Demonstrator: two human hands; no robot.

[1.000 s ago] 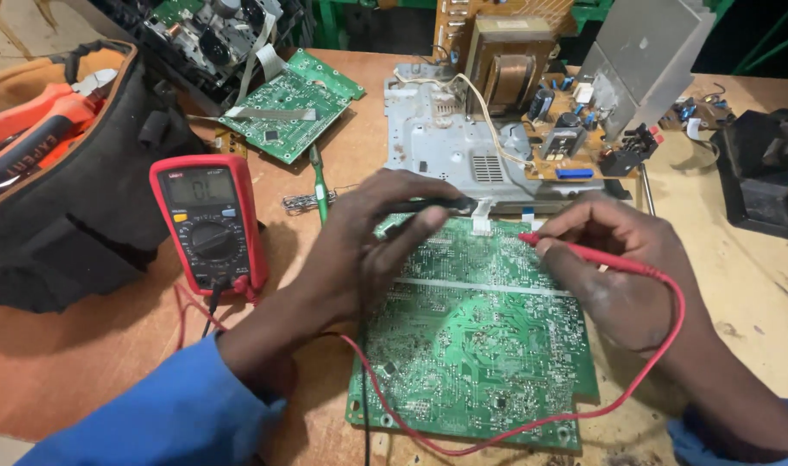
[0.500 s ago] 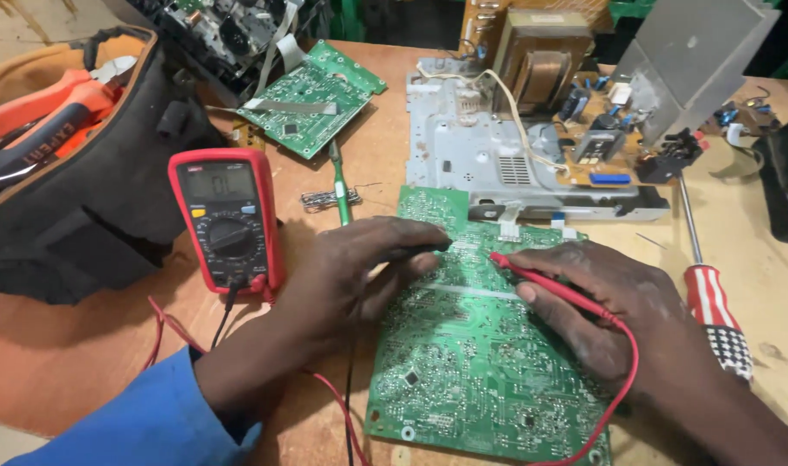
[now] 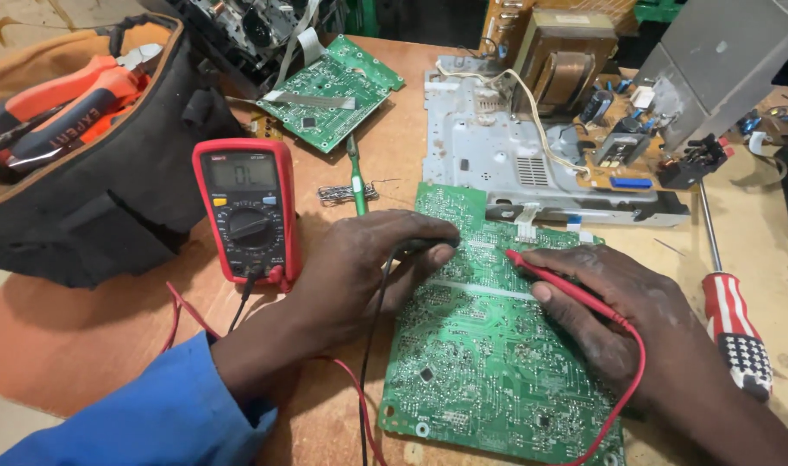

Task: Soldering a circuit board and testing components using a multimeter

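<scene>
On circuit board (image 3: 497,362), hands (closed) pressing probes

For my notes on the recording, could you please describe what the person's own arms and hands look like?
The left hand is bare, with no glove, ring or watch showing; a bright blue fabric sleeve with a plain cuff ends at its wrist. The right hand is bare too, and no sleeve reaches its wrist.

A circuit board (image 3: 489,362) lies at the table's (image 3: 83,345) near edge, a multimeter (image 3: 249,210) left of it, a screwdriver (image 3: 732,319) right.
</scene>
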